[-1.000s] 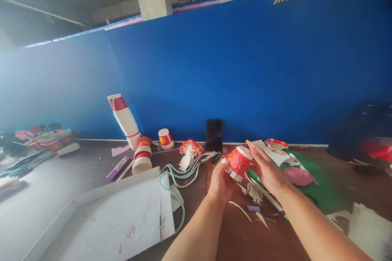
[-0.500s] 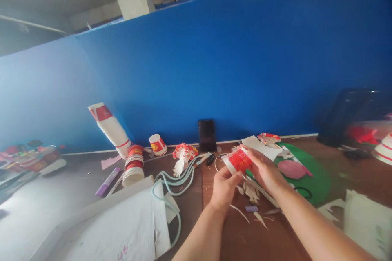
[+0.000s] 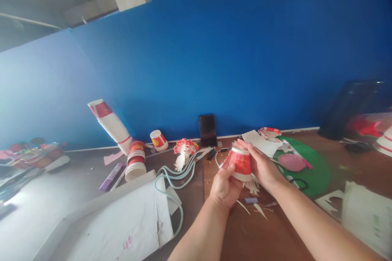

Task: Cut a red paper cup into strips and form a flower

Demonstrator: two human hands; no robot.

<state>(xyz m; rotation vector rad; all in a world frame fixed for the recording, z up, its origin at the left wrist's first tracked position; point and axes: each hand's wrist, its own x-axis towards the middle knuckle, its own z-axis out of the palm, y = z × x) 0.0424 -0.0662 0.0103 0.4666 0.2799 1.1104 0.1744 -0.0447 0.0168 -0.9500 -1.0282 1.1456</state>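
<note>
1. Far left: a tall cup stack (image 3: 118,132) is leaning beside the blue wall (image 3: 214,57); a shorter cup stack (image 3: 136,160) is sitting at its foot, with a purple tube (image 3: 110,176) lying nearby.
2. Near left: a white cardboard tray (image 3: 122,220) is taking up much of the table (image 3: 235,240).
3. Far middle: a single cup (image 3: 159,140), a frilled red-and-white piece (image 3: 185,147) and a black phone (image 3: 207,130) are standing or lying along the wall; a pale cord bundle (image 3: 173,178) is running between them and the tray.
4. Right: a pink oval (image 3: 290,162) is lying on a green sheet (image 3: 318,175).
5. Underneath: paper scraps (image 3: 253,187) and a small purple piece (image 3: 251,200) are crowding the space below your hands.
6. Your left hand (image 3: 226,184): its thumb and fingers are curling around the left side of a red paper cup (image 3: 241,164).
7. Your right hand (image 3: 263,167): its nearly straight fingers are lying against the red paper cup's right side; whether they are gripping, you cannot tell.
8. The red paper cup: it is sitting between both palms, nearly upright.
</note>
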